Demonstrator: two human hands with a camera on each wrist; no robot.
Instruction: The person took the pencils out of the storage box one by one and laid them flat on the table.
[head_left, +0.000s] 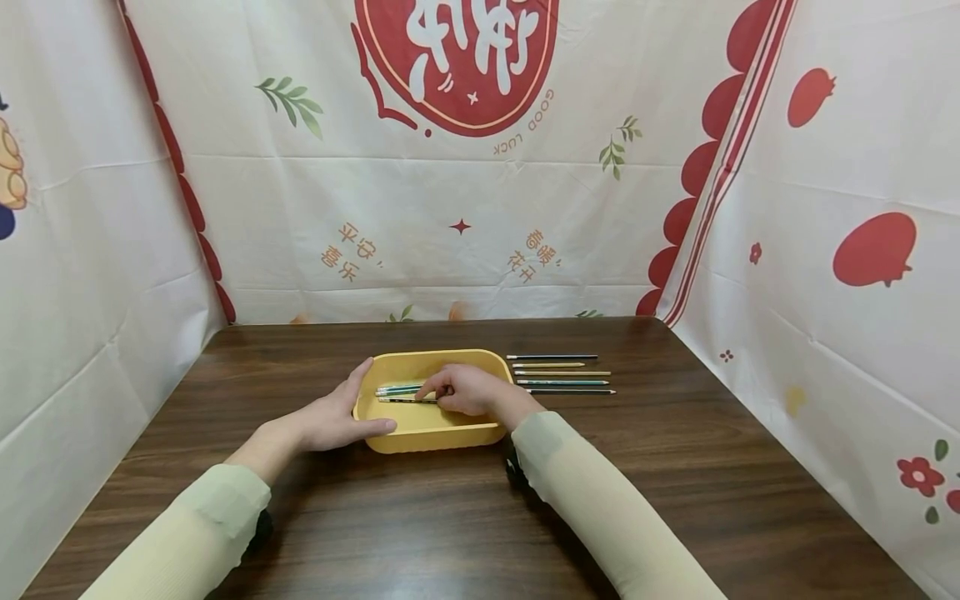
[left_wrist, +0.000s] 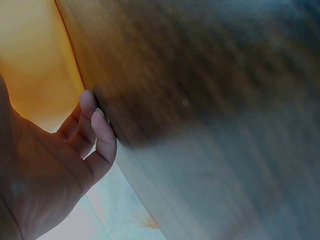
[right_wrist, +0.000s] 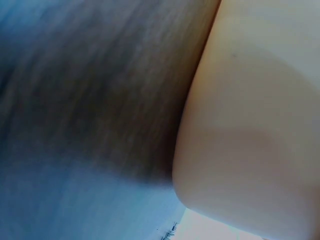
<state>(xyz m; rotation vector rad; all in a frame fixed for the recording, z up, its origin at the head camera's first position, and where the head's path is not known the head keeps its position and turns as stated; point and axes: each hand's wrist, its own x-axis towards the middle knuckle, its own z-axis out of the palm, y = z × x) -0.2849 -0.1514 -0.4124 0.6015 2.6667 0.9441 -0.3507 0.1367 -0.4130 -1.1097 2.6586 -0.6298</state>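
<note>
A yellow plastic tray [head_left: 427, 440] stands on the table, with several pencils [head_left: 399, 389], green-and-white and black-patterned, lying together inside. My left hand [head_left: 341, 417] rests against the tray's left end, thumb over the front rim and fingers by the back corner. In the left wrist view its fingers [left_wrist: 104, 135] lie along the outer wall. Inside the tray, my right hand [head_left: 472, 390] points its index finger down onto the pencils, covering their right ends. The right wrist view catches only the tray's outside wall [right_wrist: 240, 125]; the hand is out of that picture.
To the right of the tray, several pencils [head_left: 564, 382] lie in a row, roughly parallel, in black, yellow and green. The dark wooden table [head_left: 360, 517] is bordered at its back and sides by a white printed cloth [head_left: 442, 233].
</note>
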